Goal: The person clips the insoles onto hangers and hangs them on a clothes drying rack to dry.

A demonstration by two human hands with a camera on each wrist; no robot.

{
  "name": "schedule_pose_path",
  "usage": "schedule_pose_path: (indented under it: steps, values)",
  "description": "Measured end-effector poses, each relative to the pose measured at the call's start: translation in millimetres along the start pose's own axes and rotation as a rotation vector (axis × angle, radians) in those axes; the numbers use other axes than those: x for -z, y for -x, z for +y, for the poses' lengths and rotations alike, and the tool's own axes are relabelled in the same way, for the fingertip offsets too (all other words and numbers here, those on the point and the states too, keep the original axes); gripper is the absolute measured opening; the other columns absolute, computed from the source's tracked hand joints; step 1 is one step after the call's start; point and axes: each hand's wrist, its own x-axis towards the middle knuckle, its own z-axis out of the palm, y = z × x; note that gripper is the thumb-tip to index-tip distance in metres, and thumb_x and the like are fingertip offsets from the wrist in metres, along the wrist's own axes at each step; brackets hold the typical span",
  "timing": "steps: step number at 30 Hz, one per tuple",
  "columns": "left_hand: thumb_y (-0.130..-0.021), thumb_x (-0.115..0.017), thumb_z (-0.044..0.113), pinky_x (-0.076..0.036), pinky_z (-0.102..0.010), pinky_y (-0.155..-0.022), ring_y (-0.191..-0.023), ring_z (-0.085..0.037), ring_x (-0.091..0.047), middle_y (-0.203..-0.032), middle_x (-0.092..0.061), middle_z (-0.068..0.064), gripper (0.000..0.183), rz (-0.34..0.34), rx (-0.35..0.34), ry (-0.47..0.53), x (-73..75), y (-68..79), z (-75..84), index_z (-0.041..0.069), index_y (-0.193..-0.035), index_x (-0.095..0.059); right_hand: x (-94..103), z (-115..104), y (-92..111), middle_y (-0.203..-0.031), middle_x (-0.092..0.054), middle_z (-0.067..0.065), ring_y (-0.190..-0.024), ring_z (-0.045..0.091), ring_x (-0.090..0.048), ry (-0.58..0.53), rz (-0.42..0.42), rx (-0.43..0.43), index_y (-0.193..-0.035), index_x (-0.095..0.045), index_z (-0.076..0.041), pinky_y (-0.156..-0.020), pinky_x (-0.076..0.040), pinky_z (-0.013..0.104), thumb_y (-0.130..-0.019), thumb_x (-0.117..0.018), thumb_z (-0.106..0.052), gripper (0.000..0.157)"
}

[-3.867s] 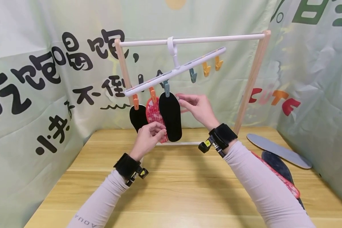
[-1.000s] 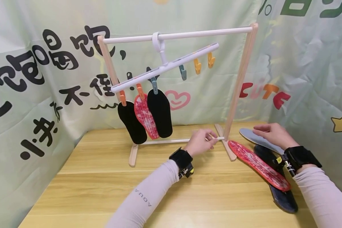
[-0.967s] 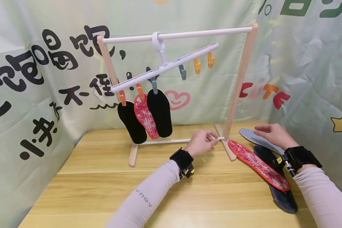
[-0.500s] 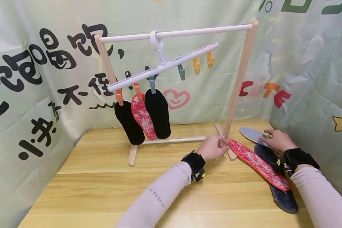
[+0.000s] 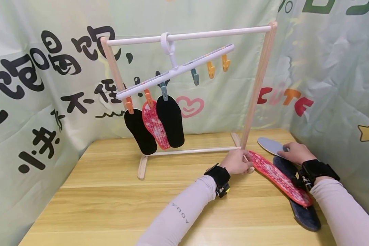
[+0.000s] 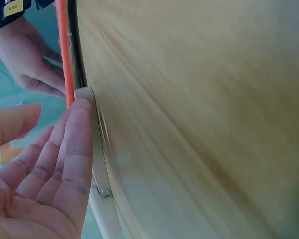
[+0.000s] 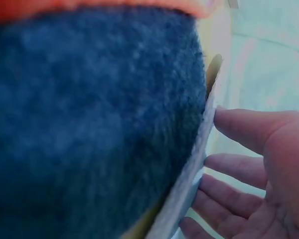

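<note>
The grey insole (image 5: 269, 145) lies face up on the table (image 5: 110, 205), off to my right, near the foot of the drying rack (image 5: 260, 82). I judge it light and thin, stiffer than a cloth one but able to bend, and hard to crush; lying so flat, it should come up best with my thumb on one face and my fingers under the near edge. My right hand (image 5: 298, 153) is at that edge, thumb and fingers extended and touching it, not curled round it.

Just beside it, the red insole (image 5: 276, 177) lies across the dark insole (image 5: 305, 215); both look soft and pliable. My left hand (image 5: 236, 161) holds nothing, fingers straight and thumb apart, beside the red tip; I can't tell whether they touch.

Farther off, the tilted hanger (image 5: 184, 68) carries three clipped insoles at its lower end, while a teal clip (image 5: 195, 78) and two yellow clips (image 5: 210, 70) hang unused.
</note>
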Motion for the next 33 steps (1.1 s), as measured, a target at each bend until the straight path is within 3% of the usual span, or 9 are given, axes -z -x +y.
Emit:
schedule_pose_path:
  steps: [13, 17, 22, 27, 33]
  values:
    - [-0.089, -0.071, 0.019, -0.046, -0.014, -0.041, -0.050, -0.009, -0.063, -0.063, -0.067, 0.001, 0.013, 0.051, 0.028, -0.025, -6.0, 2.0, 6.9, 0.014, -0.078, -0.066, 3.8, -32.4, 9.0, -0.086, -0.063, 0.027, -0.069, 0.028, -0.056, -0.003, -0.026, 0.012, -0.096, -0.064, 0.017, -0.060, -0.047, 0.041, -0.088, -0.067, -0.033, 0.051]
    - [-0.089, -0.071, 0.020, -0.046, -0.014, -0.041, -0.051, -0.008, -0.064, -0.062, -0.067, 0.002, 0.012, 0.052, 0.036, -0.007, -7.7, 1.4, 6.3, 0.014, -0.079, -0.068, 3.5, -42.7, 9.0, -0.093, -0.064, 0.028, -0.073, 0.027, -0.058, -0.014, -0.053, 0.027, -0.099, -0.066, 0.015, -0.062, -0.048, 0.039, -0.088, -0.068, -0.035, 0.051]
    - [-0.089, -0.071, 0.024, -0.045, -0.013, -0.041, -0.045, -0.002, -0.059, -0.060, -0.066, 0.005, 0.013, 0.057, 0.026, -0.067, -9.4, -0.4, 4.1, 0.017, -0.078, -0.069, 3.1, -51.3, 9.6, -0.096, -0.066, 0.026, -0.077, 0.028, -0.061, -0.033, -0.079, 0.048, -0.101, -0.068, 0.013, -0.066, -0.050, 0.041, -0.087, -0.069, -0.031, 0.046]
    - [-0.088, -0.071, 0.024, -0.045, -0.012, -0.041, -0.042, 0.000, -0.056, -0.059, -0.065, 0.007, 0.012, 0.056, 0.024, -0.080, -9.9, -1.0, 2.8, 0.018, -0.078, -0.069, 2.5, -51.3, 12.4, -0.097, -0.066, 0.027, -0.081, 0.031, -0.064, -0.084, -0.056, 0.056, -0.103, -0.068, 0.014, -0.066, -0.051, 0.041, -0.087, -0.069, -0.023, 0.041]
    - [-0.088, -0.071, 0.023, -0.045, -0.013, -0.041, -0.045, -0.002, -0.059, -0.060, -0.066, 0.005, 0.011, 0.062, 0.025, -0.065, -9.2, 0.8, 4.2, 0.016, -0.080, -0.069, 5.3, -48.4, 13.6, -0.088, -0.068, 0.018, -0.072, 0.022, -0.061, -0.129, -0.004, 0.052, -0.095, -0.072, 0.007, -0.058, -0.048, 0.033, -0.086, -0.071, -0.023, 0.031]
